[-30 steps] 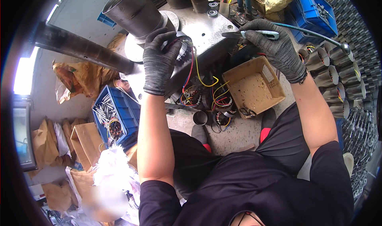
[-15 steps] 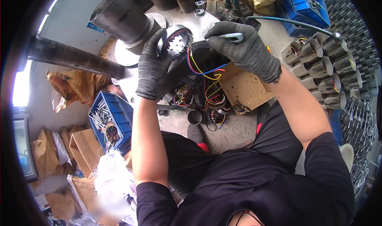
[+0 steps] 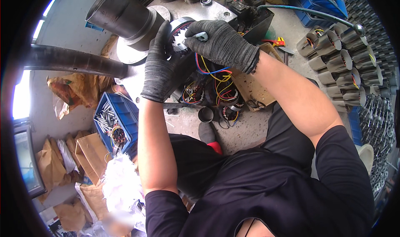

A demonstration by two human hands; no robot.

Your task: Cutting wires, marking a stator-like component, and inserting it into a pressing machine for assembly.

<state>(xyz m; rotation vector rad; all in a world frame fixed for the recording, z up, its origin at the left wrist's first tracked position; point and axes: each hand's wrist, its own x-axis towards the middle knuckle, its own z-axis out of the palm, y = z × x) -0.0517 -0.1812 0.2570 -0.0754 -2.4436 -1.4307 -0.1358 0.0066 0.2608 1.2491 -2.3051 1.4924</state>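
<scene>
Far L: blue bin (image 3: 130, 122) w/ metal rods. L hand (image 3: 157, 68), gloved, half-curled, grips metal ring (image 3: 179, 39), held up btwn hands nr bench edge; ring's L side partly hidden by glove. R hand (image 3: 221, 41), gloved, closed round pale-handled tool (image 3: 202, 36); only handle end shows, tip hidden, can't tell if touching ring. Cardboard box (image 3: 249, 87) below, partly covered by R arm. Far R: metal tubes (image 3: 339, 60), insides mostly unclear.

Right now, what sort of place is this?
Probably a workshop for motors or similar: stacked metal tubes, a blue bin of metal rods, a wired ring in the left hand.
</scene>
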